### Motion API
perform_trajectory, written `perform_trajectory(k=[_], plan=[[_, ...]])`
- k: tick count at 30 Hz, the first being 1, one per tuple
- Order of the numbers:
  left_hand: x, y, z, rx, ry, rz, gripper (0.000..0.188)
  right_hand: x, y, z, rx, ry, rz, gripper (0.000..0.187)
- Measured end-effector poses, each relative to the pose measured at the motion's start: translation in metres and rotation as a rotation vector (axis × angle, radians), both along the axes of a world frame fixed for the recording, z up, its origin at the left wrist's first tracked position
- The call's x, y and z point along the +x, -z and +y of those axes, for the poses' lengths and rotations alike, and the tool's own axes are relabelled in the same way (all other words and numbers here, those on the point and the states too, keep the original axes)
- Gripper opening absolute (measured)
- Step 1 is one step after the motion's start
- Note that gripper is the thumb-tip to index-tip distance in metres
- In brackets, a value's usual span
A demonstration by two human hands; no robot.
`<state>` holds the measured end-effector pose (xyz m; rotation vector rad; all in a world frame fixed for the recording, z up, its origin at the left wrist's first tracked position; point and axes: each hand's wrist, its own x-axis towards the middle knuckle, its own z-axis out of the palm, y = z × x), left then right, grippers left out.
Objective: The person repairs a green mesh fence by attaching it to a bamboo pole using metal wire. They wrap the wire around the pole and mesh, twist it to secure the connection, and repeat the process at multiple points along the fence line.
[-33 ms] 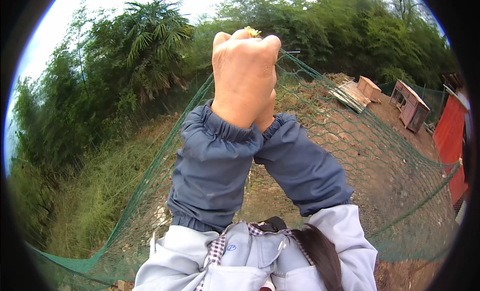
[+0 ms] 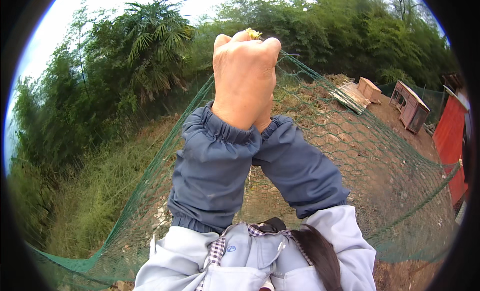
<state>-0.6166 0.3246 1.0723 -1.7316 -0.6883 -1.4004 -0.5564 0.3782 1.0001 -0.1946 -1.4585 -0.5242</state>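
My left hand (image 2: 242, 83) is raised in front of me, closed in a fist with its back toward me. Green netting (image 2: 335, 136) rises to it from both sides and gathers there; the fist grips it, though the fingertips are hidden. Above the knuckles pokes a frayed, pale yellow tip (image 2: 253, 34) of something I cannot make out. Mostly hidden behind the left hand is my right hand (image 2: 265, 118); only its wrist and edge show, and its fingers are out of sight. A thin white sliver (image 2: 292, 55) sticks out beside the netting at right.
The net's lower cord (image 2: 400, 213) sags across the right side. Beyond it a dirt slope holds wooden boxes (image 2: 369, 89), a wooden hutch (image 2: 409, 106) and a red panel (image 2: 450, 146). Tall grass (image 2: 95, 201) and a palm (image 2: 152, 41) stand at left.
My right forearm and wrist have shifted very slightly inward and down. The left fist and the netting stay almost in place.
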Motion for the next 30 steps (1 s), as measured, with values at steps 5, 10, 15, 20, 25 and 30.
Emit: perform_trajectory(k=[5,10,15,20,25,30], plan=[[0.013,0.017,0.004,-0.07,-0.058,-0.046,0.006,-0.005,0.02,0.012,-0.106,-0.057,0.036,0.028],[0.026,0.039,0.006,-0.113,0.24,-0.257,0.013,0.0,0.057,0.01,-0.397,-0.155,0.015,0.027],[0.029,0.051,0.018,-0.108,0.483,-0.342,0.015,0.062,0.056,-0.044,-0.272,0.133,-0.185,0.023],[0.035,0.06,0.029,-0.042,0.563,-0.374,0.019,0.116,-0.047,-0.122,-0.369,0.018,0.038,0.015],[0.037,0.061,0.028,-0.051,0.498,-0.332,0.017,0.075,-0.147,-0.1,-0.416,0.295,-0.912,0.011],[0.039,0.062,0.018,-0.068,0.468,-0.298,0.02,0.046,-0.147,-0.062,-0.245,0.772,-1.118,0.007]])
